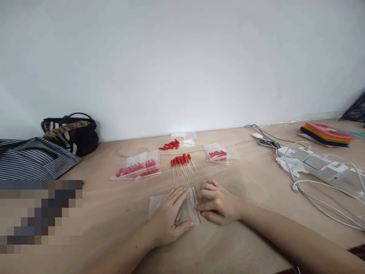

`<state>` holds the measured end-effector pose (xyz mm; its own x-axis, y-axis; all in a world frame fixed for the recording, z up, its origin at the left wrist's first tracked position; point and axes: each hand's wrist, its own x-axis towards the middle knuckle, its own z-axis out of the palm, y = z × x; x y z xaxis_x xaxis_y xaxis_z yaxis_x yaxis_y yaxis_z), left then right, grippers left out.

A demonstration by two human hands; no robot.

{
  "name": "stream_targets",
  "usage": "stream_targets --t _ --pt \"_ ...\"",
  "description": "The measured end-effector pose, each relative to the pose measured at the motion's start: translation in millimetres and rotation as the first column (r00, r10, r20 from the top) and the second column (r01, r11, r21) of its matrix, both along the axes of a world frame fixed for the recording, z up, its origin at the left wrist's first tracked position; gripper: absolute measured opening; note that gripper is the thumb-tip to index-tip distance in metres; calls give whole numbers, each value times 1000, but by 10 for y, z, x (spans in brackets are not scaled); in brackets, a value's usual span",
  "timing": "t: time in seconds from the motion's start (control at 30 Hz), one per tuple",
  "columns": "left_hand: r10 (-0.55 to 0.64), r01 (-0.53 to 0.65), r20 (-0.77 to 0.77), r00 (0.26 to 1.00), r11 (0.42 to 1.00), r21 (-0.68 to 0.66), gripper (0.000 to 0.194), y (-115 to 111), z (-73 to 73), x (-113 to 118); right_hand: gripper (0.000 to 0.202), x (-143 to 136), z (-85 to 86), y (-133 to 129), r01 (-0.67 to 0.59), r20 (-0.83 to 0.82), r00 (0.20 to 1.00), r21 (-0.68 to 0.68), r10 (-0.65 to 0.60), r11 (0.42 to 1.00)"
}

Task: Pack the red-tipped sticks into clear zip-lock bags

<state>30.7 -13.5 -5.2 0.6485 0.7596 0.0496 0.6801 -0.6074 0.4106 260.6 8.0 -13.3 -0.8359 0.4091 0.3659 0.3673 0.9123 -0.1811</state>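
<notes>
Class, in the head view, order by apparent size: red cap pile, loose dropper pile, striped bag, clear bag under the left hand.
1. Striped bag
2. Clear bag, partly covered
3. Loose dropper pile
4. Red cap pile

The left hand and right hand are bare; a small dark spot marks the left forearm.

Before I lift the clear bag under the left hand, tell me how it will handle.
The clear bag looks like thin film, so it will probably flop. With no contents showing, it's likely light. Its shiny surface could be slippery.
</notes>
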Motion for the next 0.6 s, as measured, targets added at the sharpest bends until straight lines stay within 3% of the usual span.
stream_targets --t 0.23,0.4,0.6 --pt "14 -15 21 1000 999 52 70 24 -3 38 29 -51 1 -27 26 31 999 -16 -26 1000" --pt "16 -15 -13 1000 999 48 62 27 22 35 25 30 -39 33 42 -36 998 -17 -42 999" --pt "16 -17 24 1000 999 51 60 32 -38 1 24 87 -38 69 38 -36 999 3 -38 999"
